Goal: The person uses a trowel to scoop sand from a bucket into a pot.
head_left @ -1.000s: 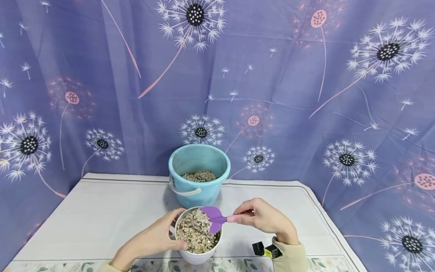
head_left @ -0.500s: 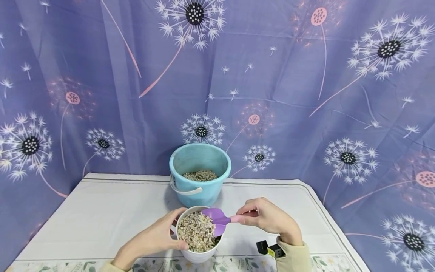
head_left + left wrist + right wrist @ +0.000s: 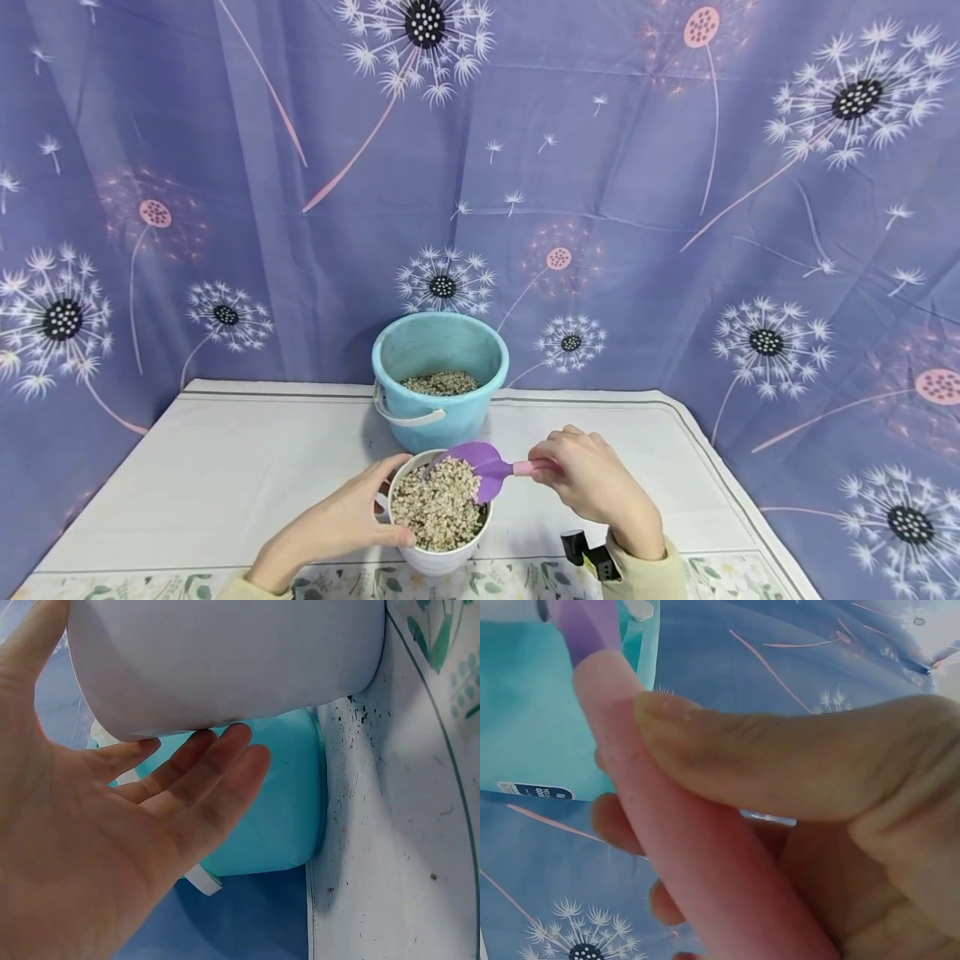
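Note:
A white pot [image 3: 437,562] filled with pale, coarse, grainy potting mix [image 3: 441,510] stands near the table's front. My left hand [image 3: 341,518] grips it from the left, thumb over the rim; in the left wrist view, the fingertips [image 3: 238,733] touch the pot's smooth side. In my right hand [image 3: 596,479] is a small trowel with a purple blade [image 3: 487,467] and a pink handle. The blade is tilted over the pot's far right rim, against the heaped mix. In the right wrist view, thumb and fingers wrap the pink handle [image 3: 682,832].
Right behind the pot stands a light blue bucket [image 3: 438,423] with a white handle, partly filled with similar grainy mix [image 3: 442,382]. Dark specks lie on the white tabletop [image 3: 277,450]. A purple dandelion-print curtain [image 3: 360,250] hangs behind the table.
My right hand has turned over and shifted slightly right, so the trowel blade tilts and sits higher at the pot's rim. The left hand keeps its hold on the pot.

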The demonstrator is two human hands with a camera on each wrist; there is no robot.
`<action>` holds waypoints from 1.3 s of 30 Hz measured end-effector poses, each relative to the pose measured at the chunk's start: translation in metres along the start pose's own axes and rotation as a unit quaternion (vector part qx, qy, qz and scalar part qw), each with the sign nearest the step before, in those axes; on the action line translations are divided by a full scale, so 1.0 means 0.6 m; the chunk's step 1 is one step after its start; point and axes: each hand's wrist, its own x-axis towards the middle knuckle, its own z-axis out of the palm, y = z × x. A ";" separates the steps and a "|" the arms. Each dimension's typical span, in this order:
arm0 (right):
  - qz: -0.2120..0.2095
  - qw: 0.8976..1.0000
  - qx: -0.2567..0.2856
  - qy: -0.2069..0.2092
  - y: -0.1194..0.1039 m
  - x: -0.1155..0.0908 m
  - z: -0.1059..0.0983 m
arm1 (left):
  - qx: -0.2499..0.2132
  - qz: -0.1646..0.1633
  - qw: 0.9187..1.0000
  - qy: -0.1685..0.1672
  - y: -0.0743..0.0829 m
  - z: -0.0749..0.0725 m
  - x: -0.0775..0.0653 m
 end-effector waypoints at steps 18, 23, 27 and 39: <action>-0.060 0.998 0.028 0.006 0.008 0.006 -0.007 | -0.010 0.009 1.000 -0.005 -0.003 -0.002 0.003; -0.056 0.998 0.026 0.017 0.010 0.011 -0.004 | -0.007 0.003 1.000 -0.003 -0.002 -0.002 0.003; -0.053 0.998 0.032 0.023 0.012 0.013 0.003 | 0.004 0.001 1.000 0.003 -0.003 -0.002 0.002; -0.032 0.998 0.042 0.031 0.012 0.017 0.020 | 0.021 0.000 1.000 0.000 -0.003 0.000 0.000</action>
